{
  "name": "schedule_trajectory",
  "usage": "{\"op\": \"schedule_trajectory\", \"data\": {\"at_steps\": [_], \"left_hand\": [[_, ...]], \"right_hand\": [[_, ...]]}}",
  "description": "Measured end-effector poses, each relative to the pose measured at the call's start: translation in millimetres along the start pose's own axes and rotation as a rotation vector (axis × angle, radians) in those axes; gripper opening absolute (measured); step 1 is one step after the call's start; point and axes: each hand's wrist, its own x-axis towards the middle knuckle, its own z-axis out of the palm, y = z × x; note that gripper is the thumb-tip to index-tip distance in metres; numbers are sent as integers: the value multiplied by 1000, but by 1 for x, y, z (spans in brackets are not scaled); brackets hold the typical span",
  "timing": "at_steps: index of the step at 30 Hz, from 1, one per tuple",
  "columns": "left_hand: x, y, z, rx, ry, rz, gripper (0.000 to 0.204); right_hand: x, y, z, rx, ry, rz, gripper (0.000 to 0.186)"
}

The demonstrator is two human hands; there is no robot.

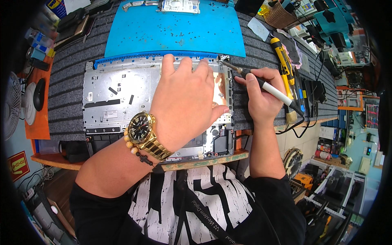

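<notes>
A silver metal laptop casing [122, 98] lies on the table in front of me, a blue strip [122, 61] running along its far edge. My left hand [183, 102] rests over the casing's middle with fingers spread, the fingertips reaching the far edge by the strip. In my right hand [265, 98] is a soldering iron [277, 92] with a white and black handle, held like a pen. Its metal tip points left to the casing's far right corner; whether it touches there is too small to tell. Part of the casing is hidden beneath my left hand and forearm.
Beyond the casing lies a blue mat [175, 30] strewn with dark bits, a metal drive-like part [181, 5] at its far side. To the right are a yellow-and-black tool [282, 61], a brush [291, 117] and black cables [295, 127]. A fan [10, 106] stands at far left.
</notes>
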Motion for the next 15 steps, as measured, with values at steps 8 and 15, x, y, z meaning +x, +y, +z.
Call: {"op": "schedule_trajectory", "data": {"at_steps": [8,15], "left_hand": [[0,0,0,-5,1,-1,79],[0,-1,1,-20,13,2,78]], "right_hand": [[5,2,-2,-174,-68,-235,16],[7,-7,1,-234,-79,-262,18]]}}
